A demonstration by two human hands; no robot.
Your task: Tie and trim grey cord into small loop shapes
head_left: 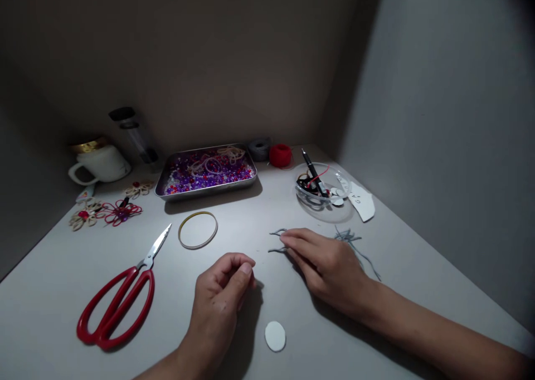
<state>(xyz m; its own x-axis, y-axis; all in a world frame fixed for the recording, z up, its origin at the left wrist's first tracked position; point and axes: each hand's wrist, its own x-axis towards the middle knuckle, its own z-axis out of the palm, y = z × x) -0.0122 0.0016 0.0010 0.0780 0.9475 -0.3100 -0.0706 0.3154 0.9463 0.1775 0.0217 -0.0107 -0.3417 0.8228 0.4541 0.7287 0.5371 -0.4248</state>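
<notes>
My right hand (326, 263) reaches in from the right, its fingers closed over short pieces of grey-blue yarn (276, 251) whose ends stick out past the fingertips. Behind that wrist lies a loose bunch of the same yarn strands (349, 238). Near the middle of the table, my left hand (221, 296) is curled with the thumb against the fingers; anything inside the pinch is hidden. A small white oval disc (275, 336) lies flat between the two forearms. Beyond the left hand rests a thin bangle ring (198, 248).
Red-handled scissors (121, 307) lie at left, near cord flowers (122, 212). At the back stand a white mug (104, 164), a bead tray (209, 189), grey yarn (259, 149) and red yarn (280, 155). A clear dish (345, 188) holds a pen (314, 171); white card (363, 201) lies alongside.
</notes>
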